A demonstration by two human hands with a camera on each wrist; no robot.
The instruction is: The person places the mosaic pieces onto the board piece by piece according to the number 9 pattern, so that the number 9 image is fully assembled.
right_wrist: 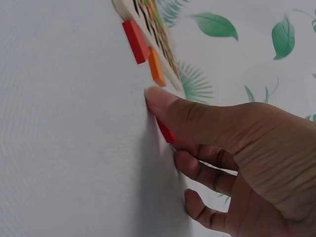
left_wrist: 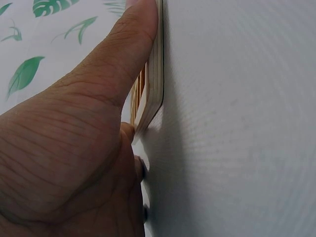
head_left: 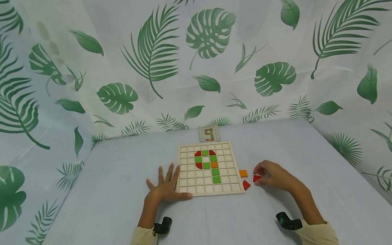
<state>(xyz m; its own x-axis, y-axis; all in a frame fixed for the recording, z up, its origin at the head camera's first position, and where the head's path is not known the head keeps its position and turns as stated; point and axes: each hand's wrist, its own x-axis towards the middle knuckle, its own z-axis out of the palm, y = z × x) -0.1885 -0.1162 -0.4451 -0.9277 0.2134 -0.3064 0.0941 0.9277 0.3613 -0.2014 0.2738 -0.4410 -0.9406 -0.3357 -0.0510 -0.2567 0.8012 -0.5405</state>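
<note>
A wooden grid board (head_left: 228, 170) lies in the middle of the table, with green squares, red rounded pieces and an orange square (head_left: 214, 165) set in its cells like a figure 9. Fingers spread, my left hand (head_left: 164, 190) rests at the board's near left corner, thumb along the front edge. My right hand (head_left: 277, 176) pinches a red piece (head_left: 256, 178) between thumb and fingers, low over the table. In the right wrist view the thumb partly covers this red piece (right_wrist: 165, 131). Between hand and board lie another red piece (head_left: 246, 185) and a loose orange square (head_left: 243, 174).
Behind the board lies a small pattern card (head_left: 202, 135) printed with a similar coloured figure. A pale cloth (head_left: 120, 175) covers the table. Leaf-printed curtains (head_left: 233, 81) hang at the back and sides.
</note>
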